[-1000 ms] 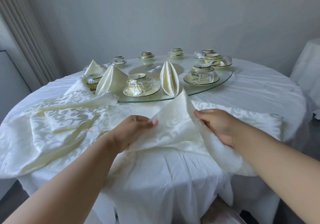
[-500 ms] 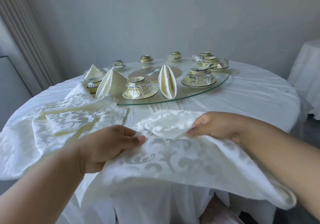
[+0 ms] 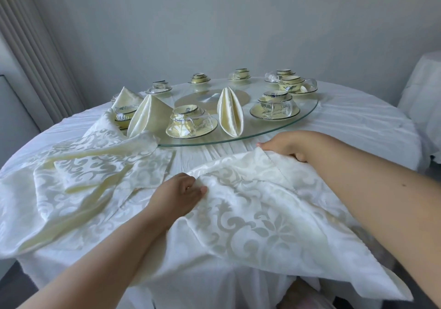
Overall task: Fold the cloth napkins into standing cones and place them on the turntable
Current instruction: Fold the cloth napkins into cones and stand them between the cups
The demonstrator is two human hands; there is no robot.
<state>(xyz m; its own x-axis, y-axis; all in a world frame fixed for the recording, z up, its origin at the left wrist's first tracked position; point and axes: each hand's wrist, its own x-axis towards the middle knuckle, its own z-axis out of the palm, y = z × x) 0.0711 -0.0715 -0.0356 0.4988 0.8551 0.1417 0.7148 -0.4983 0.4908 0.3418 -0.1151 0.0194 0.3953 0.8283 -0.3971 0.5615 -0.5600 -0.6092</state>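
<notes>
No writing is legible on the cream damask cloth napkin point(image 3: 250, 215), now spread wider over the white-clothed round surface point(image 3: 346, 122) than half a second ago — left hand point(image 3: 177, 195) and right hand point(image 3: 286, 145) each pinching its far edge, short of the round glass turntable point(image 3: 307, 113).

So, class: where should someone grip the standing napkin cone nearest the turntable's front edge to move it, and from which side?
Grip the standing napkin cone low on its two outer flanks, coming from the front. It narrows to a point on top, and its middle seam would likely spread if pinched.
</notes>
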